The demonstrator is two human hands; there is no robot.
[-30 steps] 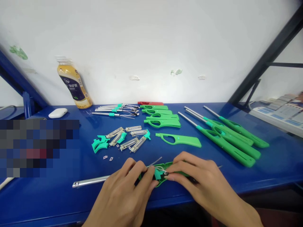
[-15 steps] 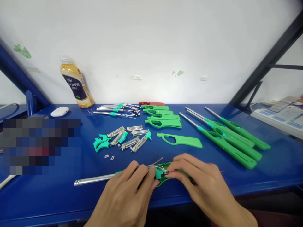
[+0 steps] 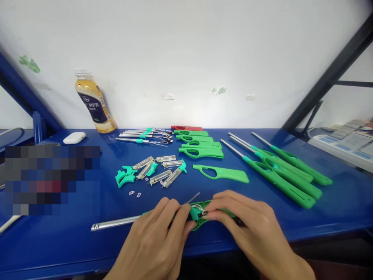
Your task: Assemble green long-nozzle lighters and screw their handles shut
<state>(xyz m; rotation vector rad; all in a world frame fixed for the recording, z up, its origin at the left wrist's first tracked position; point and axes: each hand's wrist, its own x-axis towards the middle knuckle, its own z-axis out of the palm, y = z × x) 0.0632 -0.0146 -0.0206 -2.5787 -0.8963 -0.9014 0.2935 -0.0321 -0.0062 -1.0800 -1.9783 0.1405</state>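
Near the table's front edge lies a long gas lighter with an open green handle shell (image 3: 199, 224) and a silver metal tube (image 3: 115, 223) pointing left. My left hand (image 3: 157, 239) is closed over it, with fingertips by the teal trigger (image 3: 194, 213). My right hand (image 3: 250, 221) pinches a small black part (image 3: 203, 214) at the end of the white wires (image 3: 199, 207), just right of the trigger. A thin clear hose (image 3: 193, 198) sticks up behind my left fingers. The fingers hide most of the shell's inside.
Beyond my hands lie clear fuel tanks (image 3: 160, 177), teal triggers (image 3: 125, 178) and tiny white clips (image 3: 138, 195). Farther back are metal tubes with wires (image 3: 140, 135) and green handle shells (image 3: 221, 174). Whole green lighters (image 3: 276, 181) lie right; a bottle (image 3: 94, 105) stands back left.
My left fingertips have shifted slightly left, showing more of the teal trigger. My right hand keeps its pinch almost in place.
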